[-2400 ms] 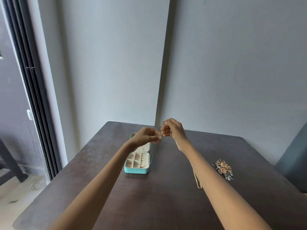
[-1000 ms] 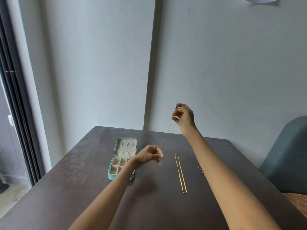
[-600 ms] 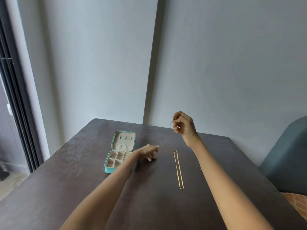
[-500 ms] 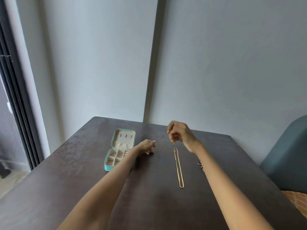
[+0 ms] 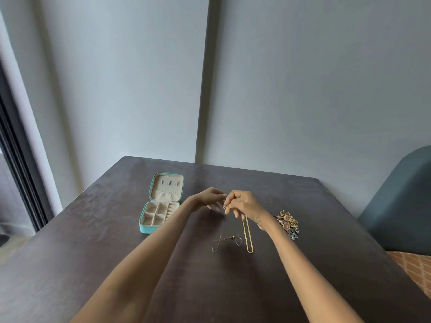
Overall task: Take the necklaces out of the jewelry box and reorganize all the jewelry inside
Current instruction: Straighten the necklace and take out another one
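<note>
Pinching thin silver necklace (image 5: 220,231) at top: right hand (image 5: 245,205); lower loop lies on bench (image 5: 303,264). Left hand (image 5: 207,198) beside it, fingers relaxed. Gold necklace (image 5: 247,236) flat; jewelry box (image 5: 161,203) open, left.

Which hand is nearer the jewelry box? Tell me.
Left. The left hand hovers just right of the jewelry box; the right hand, pinching the thin chain, is farther right, beyond the left.
</note>
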`<action>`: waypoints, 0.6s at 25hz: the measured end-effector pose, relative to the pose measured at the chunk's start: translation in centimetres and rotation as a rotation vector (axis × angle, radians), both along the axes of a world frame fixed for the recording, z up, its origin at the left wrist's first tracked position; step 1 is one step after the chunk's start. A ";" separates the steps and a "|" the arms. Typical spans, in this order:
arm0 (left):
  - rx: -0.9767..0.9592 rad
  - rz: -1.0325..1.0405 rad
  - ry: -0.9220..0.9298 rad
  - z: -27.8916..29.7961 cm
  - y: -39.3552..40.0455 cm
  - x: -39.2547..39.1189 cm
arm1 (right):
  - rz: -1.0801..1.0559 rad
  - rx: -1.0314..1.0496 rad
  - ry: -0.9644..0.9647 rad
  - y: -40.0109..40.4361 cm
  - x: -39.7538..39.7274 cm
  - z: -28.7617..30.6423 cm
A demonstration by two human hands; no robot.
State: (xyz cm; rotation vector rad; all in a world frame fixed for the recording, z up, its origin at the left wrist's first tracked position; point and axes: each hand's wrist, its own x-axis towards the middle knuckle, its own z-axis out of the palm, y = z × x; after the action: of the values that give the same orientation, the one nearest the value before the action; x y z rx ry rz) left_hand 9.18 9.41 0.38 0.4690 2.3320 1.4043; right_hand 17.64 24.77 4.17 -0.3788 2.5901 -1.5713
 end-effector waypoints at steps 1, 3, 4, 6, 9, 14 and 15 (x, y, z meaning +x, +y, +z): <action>0.143 -0.023 -0.052 0.5 0.0 0.6 | -0.023 -0.017 0.018 -0.2 -0.2 0.5; 0.399 -0.094 -0.199 1.9 0.0 1.3 | -0.077 -0.066 0.058 -0.7 -0.6 1.8; 0.469 -0.133 -0.275 2.4 0.0 1.5 | -0.103 -0.098 0.080 -0.9 -0.9 2.5; 0.507 -0.191 -0.394 3.4 0.0 1.8 | -0.147 -0.169 0.124 -1.3 -1.4 4.2; 0.258 -0.266 -0.473 3.3 -0.1 1.7 | -0.197 -0.267 0.164 -1.4 -2.2 6.9; -0.157 -0.315 -0.373 2.1 0.2 0.0 | -0.194 -0.379 0.192 -1.3 -3.3 10.1; -0.173 -0.272 -0.308 2.3 0.4 -0.5 | -0.192 -0.395 0.196 -1.2 -3.5 10.3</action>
State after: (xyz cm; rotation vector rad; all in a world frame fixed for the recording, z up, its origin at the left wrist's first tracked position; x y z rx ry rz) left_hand 8.71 9.83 2.66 0.4618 2.0318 1.0564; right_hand 14.16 23.53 14.43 -0.3323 2.5024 -2.2278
